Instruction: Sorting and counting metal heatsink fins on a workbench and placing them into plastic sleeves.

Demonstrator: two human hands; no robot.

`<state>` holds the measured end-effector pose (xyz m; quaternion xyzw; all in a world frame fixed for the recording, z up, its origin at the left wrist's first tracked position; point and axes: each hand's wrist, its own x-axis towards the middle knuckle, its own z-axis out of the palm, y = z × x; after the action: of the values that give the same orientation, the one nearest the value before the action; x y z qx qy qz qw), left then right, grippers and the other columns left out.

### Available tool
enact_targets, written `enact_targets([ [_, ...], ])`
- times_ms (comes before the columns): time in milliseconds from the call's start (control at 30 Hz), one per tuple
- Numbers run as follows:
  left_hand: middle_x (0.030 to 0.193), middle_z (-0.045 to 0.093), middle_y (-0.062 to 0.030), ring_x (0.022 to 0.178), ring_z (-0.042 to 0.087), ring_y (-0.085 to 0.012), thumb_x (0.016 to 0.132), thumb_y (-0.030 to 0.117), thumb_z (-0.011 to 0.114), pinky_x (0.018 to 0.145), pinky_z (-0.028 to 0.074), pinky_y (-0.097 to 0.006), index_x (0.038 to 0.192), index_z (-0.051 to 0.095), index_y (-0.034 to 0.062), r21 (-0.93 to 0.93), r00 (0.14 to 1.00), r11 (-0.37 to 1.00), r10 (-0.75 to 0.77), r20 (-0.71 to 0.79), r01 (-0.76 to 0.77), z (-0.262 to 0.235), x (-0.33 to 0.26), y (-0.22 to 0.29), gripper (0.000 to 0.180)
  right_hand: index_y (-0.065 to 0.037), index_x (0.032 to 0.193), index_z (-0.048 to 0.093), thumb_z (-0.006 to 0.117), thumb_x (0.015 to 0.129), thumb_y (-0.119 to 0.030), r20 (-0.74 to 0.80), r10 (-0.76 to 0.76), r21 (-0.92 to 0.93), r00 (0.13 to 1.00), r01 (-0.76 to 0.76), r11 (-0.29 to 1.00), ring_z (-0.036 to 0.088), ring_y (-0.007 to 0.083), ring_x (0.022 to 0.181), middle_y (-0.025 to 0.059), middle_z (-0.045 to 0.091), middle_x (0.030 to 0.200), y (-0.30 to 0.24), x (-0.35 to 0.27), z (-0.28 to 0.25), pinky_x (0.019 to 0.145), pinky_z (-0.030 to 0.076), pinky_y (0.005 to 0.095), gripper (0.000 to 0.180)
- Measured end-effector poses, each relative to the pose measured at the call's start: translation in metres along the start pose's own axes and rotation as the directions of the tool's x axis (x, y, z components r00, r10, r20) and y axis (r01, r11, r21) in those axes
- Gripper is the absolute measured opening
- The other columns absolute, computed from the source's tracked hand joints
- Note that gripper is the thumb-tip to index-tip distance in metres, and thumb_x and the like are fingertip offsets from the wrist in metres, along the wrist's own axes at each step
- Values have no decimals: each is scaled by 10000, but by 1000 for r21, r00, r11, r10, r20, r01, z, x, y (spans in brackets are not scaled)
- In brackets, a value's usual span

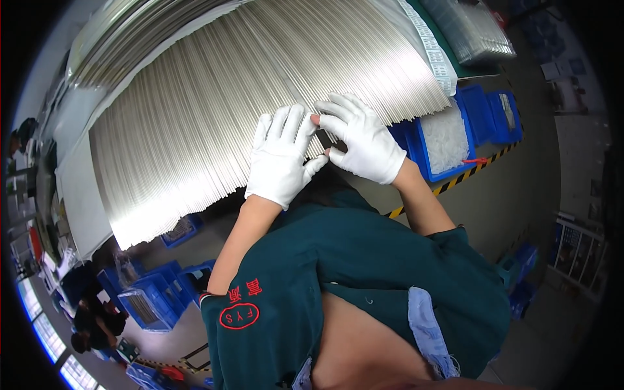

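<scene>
A broad layer of thin, silvery metal rods [195,117] lies side by side, their near ends forming an uneven edge. My left hand [281,156], in a white glove, rests on the rods near that edge with fingers stretched out and thumb apart. Close to its right, my right hand [367,140], also gloved in white, touches the rods with its fingers spread and slightly bent. Bare skin shows at two fingertips between the hands. A dark gap between the rod ends is visible there. Whatever lies under the fingers is hidden.
Right of the rods stands a blue bin [445,143] with white, translucent material. Yellow-black tape [468,174] marks the floor beside it. Clear plastic trays [471,29] sit at the far right. Blue crates [153,299] stand lower left, near another person [97,325].
</scene>
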<state>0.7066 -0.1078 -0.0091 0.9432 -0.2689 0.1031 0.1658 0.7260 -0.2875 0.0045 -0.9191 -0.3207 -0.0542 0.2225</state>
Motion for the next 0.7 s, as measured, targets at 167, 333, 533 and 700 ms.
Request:
enact_targets([
  [167,1204,455,-83,1161,411,-252,661,360,712,1016,286,-418,1166,485,38,-10,1000,1000,-21,13,21,-2,1,0,641,-47,1110,558,635,696,-126,-1,-32,-6,999,32,999,444,308,1192,125,527,1211,-3,2,5,1036,325,424,428],
  [333,1186,459,-84,1146,418,-250,644,344,723,1002,297,-409,1150,491,40,-6,999,999,-36,-20,36,0,-1,0,634,-41,1110,550,635,695,-117,-32,7,-53,999,-9,999,448,313,1182,117,531,1192,-1,1,4,1032,325,428,430],
  [533,1196,459,-92,1153,415,-252,630,348,736,1004,297,-409,1148,486,34,11,999,999,-51,-16,51,-1,-3,-1,655,-41,1098,554,642,690,-126,-1,-60,15,998,60,998,450,310,1182,119,533,1196,-6,6,8,1031,328,426,426],
  [700,1203,455,-93,1160,411,-254,632,322,740,1014,291,-412,1163,476,30,-38,997,997,-70,-11,69,-3,-3,-1,662,-37,1123,542,664,655,-72,2,-5,18,1000,5,1000,443,337,1188,149,520,1209,-2,6,9,1018,358,435,484],
])
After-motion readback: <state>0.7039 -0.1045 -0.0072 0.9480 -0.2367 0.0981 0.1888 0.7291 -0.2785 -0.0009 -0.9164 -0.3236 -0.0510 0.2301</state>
